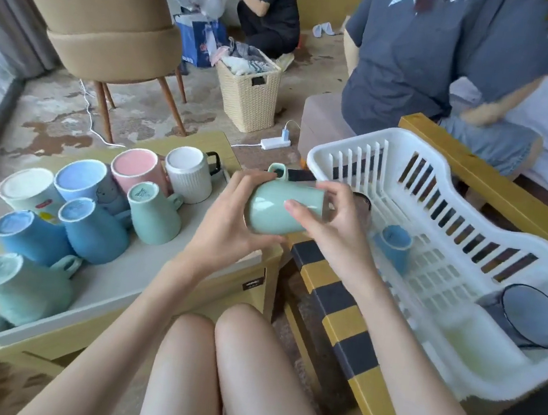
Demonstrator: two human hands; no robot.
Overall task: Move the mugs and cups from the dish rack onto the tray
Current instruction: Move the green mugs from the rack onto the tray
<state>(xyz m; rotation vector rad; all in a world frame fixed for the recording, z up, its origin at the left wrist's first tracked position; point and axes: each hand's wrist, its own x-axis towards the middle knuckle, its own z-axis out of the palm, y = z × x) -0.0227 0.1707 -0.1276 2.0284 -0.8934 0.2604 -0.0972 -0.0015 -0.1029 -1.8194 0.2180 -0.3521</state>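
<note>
A mint green mug (277, 209) lies sideways in the air between tray and rack, its handle pointing away from me. My left hand (226, 215) and my right hand (330, 226) both grip it. On the white tray (125, 284) at the left stand several upside-down mugs: blue ones, mint ones, a pink mug (135, 169) and a white ribbed mug (188, 174). The white dish rack (440, 193) at the right holds a small blue cup (394, 244) and a dark glass cup (532, 316) lying on its side.
The tray rests on a low wooden table (204, 145); the rack sits on a yellow and black striped frame (340, 305). A person in a grey shirt (432, 61) sits just behind the rack. A wicker basket (250, 95), a tan chair (105, 21) and a power strip (275, 143) stand farther back.
</note>
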